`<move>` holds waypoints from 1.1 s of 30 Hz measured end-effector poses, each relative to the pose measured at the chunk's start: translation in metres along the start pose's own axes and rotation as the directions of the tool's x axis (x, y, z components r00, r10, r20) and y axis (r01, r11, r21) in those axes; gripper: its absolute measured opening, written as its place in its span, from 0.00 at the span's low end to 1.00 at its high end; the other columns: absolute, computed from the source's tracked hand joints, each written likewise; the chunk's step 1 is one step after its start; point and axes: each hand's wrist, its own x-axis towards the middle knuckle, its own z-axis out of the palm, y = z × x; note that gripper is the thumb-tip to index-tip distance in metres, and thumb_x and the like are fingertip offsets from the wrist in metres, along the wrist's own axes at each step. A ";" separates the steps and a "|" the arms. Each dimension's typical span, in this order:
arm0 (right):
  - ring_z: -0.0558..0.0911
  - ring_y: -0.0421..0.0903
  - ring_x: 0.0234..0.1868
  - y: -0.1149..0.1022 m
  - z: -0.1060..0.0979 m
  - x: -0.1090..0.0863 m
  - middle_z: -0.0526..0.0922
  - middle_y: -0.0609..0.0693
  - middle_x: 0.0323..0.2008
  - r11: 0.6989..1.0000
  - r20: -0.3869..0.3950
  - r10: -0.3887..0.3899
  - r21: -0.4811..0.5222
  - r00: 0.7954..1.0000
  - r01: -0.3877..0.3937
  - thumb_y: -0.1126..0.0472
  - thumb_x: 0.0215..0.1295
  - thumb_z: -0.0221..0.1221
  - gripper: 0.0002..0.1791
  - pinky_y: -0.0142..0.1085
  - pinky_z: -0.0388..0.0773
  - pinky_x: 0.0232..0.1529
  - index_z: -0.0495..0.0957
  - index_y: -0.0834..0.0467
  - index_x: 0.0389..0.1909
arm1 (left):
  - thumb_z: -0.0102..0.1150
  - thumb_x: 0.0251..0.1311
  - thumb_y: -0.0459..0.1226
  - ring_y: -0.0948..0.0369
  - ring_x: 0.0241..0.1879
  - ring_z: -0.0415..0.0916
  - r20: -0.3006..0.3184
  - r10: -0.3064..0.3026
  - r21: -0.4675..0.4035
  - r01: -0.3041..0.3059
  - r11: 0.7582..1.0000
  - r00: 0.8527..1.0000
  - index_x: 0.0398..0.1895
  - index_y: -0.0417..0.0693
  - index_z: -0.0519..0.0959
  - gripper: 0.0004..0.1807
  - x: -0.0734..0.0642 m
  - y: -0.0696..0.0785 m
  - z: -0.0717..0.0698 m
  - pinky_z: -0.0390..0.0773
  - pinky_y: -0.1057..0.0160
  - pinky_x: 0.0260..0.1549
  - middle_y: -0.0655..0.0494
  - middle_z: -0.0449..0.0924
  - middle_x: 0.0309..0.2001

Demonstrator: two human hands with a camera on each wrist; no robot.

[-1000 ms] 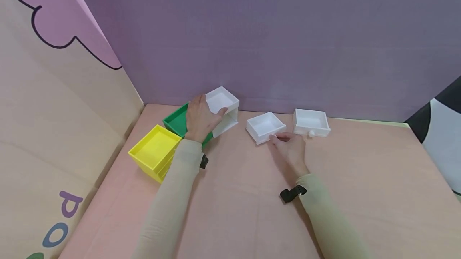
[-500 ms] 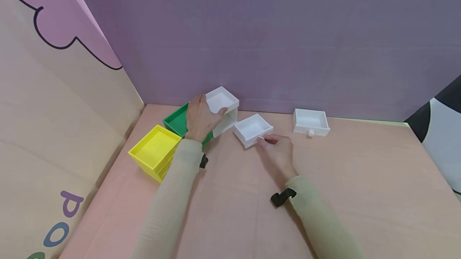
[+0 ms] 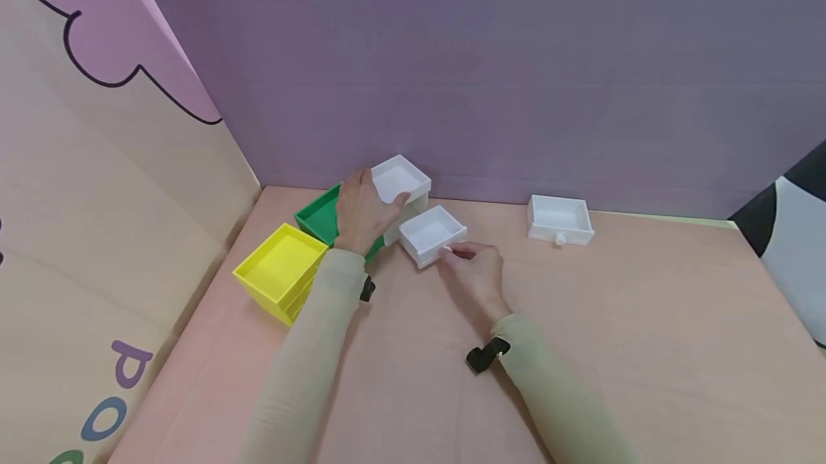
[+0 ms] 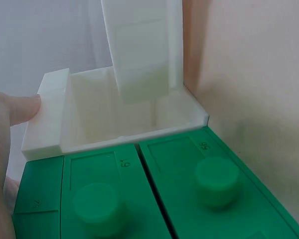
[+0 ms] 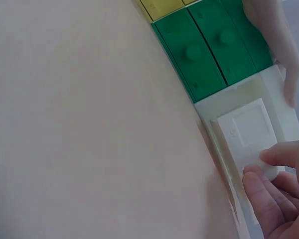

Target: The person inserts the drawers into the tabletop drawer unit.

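My left hand (image 3: pixel 363 214) grips the top of a small white drawer cabinet (image 3: pixel 401 178); its thumb lies along the front top edge. The cabinet's open front faces right and toward me. By its round knob (image 5: pixel 270 172), my right hand (image 3: pixel 479 276) pinches a white drawer (image 3: pixel 431 229) between thumb and fingers. That drawer is at the cabinet's opening, and in the left wrist view its end overlaps the opening (image 4: pixel 94 112). How deep it sits inside, I cannot tell. Against the white cabinet stands a green drawer cabinet (image 3: pixel 317 216), its drawers in place.
A yellow drawer cabinet (image 3: pixel 277 263) stands in front and left of the green one. Another white drawer (image 3: pixel 560 215) with a knob lies at the right, near the purple backdrop (image 3: pixel 503 91). A pink cloth (image 3: pixel 400 378) covers the table.
My right hand has carried the white drawer leftward, from apart on the table to the white cabinet's opening. The left hand has stayed on the cabinet.
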 end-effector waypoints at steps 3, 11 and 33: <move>0.89 0.42 0.40 -0.002 0.004 0.000 0.94 0.57 0.39 1.000 -0.002 -0.012 0.004 1.000 0.012 0.60 0.62 0.74 0.09 0.24 0.80 0.41 0.93 0.59 0.41 | 0.58 0.66 0.65 0.43 0.76 0.68 -0.002 0.001 -0.001 -0.001 1.000 1.000 0.78 0.35 0.65 0.51 0.000 0.001 0.000 0.60 0.45 0.81 0.38 0.69 0.77; 0.90 0.43 0.39 -0.010 0.014 -0.004 0.94 0.56 0.37 0.999 -0.007 -0.019 0.032 1.000 0.019 0.60 0.61 0.74 0.08 0.26 0.81 0.41 0.94 0.59 0.39 | 0.58 0.65 0.65 0.43 0.75 0.68 -0.010 0.001 -0.007 -0.001 1.000 1.000 0.78 0.35 0.66 0.51 0.000 0.001 -0.001 0.61 0.46 0.81 0.38 0.70 0.76; 0.90 0.47 0.42 -0.008 0.027 -0.001 0.94 0.57 0.39 1.000 0.008 -0.026 -0.006 1.000 0.026 0.60 0.61 0.75 0.10 0.27 0.80 0.42 0.93 0.60 0.40 | 0.58 0.67 0.66 0.43 0.77 0.67 0.016 0.002 0.073 -0.004 0.997 1.000 0.78 0.34 0.67 0.51 0.003 0.002 -0.004 0.54 0.42 0.83 0.38 0.71 0.76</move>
